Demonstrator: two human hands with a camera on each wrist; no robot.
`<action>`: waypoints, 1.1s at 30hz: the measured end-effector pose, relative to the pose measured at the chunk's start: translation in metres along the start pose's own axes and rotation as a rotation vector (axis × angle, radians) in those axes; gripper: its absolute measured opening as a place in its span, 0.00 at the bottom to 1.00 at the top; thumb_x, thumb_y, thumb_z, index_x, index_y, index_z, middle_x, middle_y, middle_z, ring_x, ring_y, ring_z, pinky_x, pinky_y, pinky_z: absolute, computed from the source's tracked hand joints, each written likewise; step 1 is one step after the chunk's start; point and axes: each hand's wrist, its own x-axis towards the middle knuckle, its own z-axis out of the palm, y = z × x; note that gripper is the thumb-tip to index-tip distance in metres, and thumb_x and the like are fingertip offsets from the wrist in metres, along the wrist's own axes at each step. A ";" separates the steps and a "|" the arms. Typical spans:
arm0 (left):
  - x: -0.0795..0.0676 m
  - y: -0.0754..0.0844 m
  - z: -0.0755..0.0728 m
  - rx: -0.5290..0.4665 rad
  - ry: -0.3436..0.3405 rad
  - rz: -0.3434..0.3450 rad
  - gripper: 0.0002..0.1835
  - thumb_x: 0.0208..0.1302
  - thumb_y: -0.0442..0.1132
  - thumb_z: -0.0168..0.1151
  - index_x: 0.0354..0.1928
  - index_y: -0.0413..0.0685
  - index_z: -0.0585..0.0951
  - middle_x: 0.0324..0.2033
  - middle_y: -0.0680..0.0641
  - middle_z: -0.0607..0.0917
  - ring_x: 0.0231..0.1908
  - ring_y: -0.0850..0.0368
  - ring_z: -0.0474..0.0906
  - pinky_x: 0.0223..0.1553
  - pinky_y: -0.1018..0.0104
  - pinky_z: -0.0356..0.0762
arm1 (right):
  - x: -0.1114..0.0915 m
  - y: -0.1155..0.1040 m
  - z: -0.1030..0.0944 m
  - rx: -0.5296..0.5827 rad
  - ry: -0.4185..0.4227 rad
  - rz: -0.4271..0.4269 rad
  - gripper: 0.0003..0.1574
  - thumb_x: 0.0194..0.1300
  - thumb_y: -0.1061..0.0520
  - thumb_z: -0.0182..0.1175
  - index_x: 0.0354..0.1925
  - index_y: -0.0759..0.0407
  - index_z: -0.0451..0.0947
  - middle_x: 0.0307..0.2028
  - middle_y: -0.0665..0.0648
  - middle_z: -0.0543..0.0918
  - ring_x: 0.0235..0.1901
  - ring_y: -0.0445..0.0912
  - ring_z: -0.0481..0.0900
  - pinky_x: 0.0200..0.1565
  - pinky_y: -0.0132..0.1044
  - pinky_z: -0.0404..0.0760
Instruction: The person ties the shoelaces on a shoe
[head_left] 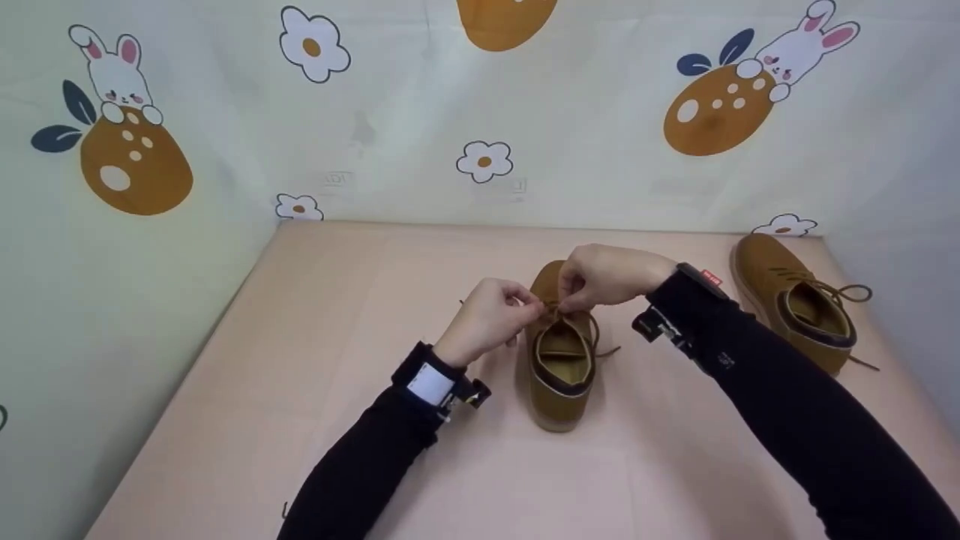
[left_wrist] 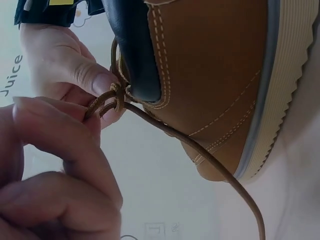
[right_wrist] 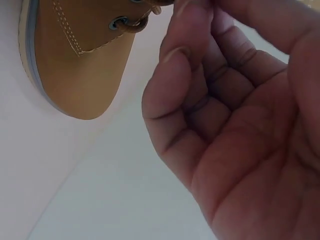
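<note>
A brown leather shoe [head_left: 553, 409] stands on the table, toe pointing away from me. Its brown shoelace [left_wrist: 215, 160] is drawn into a knot with a loop over the tongue. My left hand [head_left: 489, 316] pinches the loop between thumb and fingers on the shoe's left side. From the right, my right hand [head_left: 613, 274] pinches the lace at the knot, its thumb against it in the left wrist view. The fingers hide part of the knot. One lace end trails down the shoe's side. In the right wrist view, the fingertips meet near the upper edge, close to the eyelets [right_wrist: 120, 23].
A matching brown shoe [head_left: 772, 271], its lace hanging loosely in a loop, stands at the right edge of the pink table [head_left: 315, 345]. Behind and beside the table hang pale walls [head_left: 405, 97] printed with rabbits and flowers.
</note>
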 end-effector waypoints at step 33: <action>0.024 -0.025 0.007 -0.046 -0.078 0.096 0.12 0.71 0.43 0.61 0.36 0.43 0.88 0.21 0.54 0.78 0.18 0.64 0.67 0.20 0.73 0.65 | -0.007 0.033 0.091 -0.348 1.021 -0.342 0.07 0.57 0.62 0.72 0.33 0.55 0.83 0.29 0.49 0.81 0.26 0.45 0.75 0.29 0.38 0.74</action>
